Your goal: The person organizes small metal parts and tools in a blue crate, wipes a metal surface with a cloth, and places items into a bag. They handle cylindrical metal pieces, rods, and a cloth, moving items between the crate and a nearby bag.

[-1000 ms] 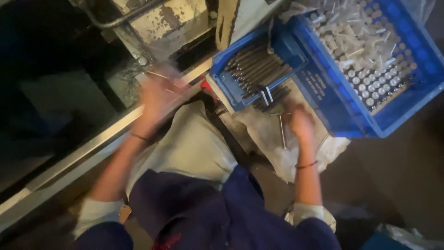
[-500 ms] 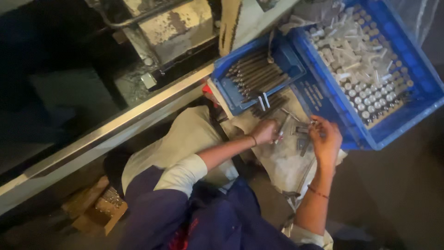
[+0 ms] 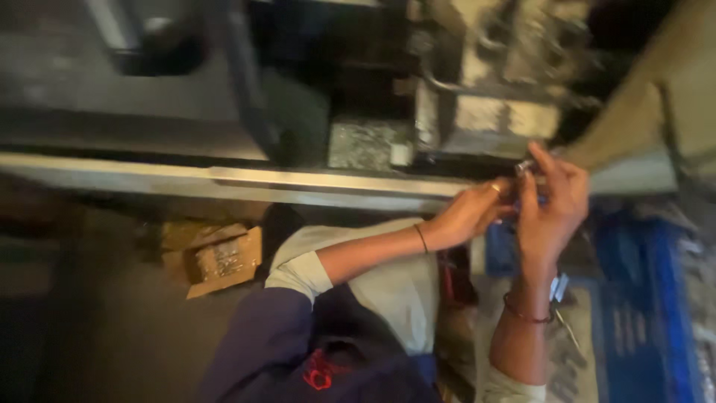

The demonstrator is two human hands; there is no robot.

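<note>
Both hands meet before the machine (image 3: 492,112): right hand (image 3: 552,205) pinches a small metal part (image 3: 526,166), left hand (image 3: 470,216) steadies it; a firm, aligned pinch seems advisable

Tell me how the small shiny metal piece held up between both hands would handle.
The small shiny metal piece is probably stiff and slick, given its metallic glint. Both the left hand and right hand pinch it, so it seems easily dropped. Blur hides its shape.

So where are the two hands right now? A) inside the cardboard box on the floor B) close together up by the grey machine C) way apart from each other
B: the left hand and right hand meet at a small metal piece by the machine.
</note>
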